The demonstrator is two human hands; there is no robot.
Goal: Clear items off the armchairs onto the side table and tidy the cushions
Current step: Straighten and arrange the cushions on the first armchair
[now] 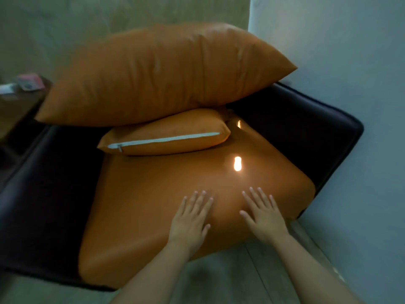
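Note:
A dark armchair (306,119) holds a broad orange seat cushion (153,189). My left hand (190,218) and my right hand (263,213) both lie flat, fingers spread, on the front part of that cushion, a short gap between them. Behind them a small orange cushion (166,134) with a white zipper rests on the seat. A large orange back cushion (162,71) leans over it against the chair's back.
A wooden side table (15,106) stands at the left, with a pink box (30,83) and a white item (6,88) on it. A pale wall (350,62) is close on the right. Pale floor (230,270) lies in front.

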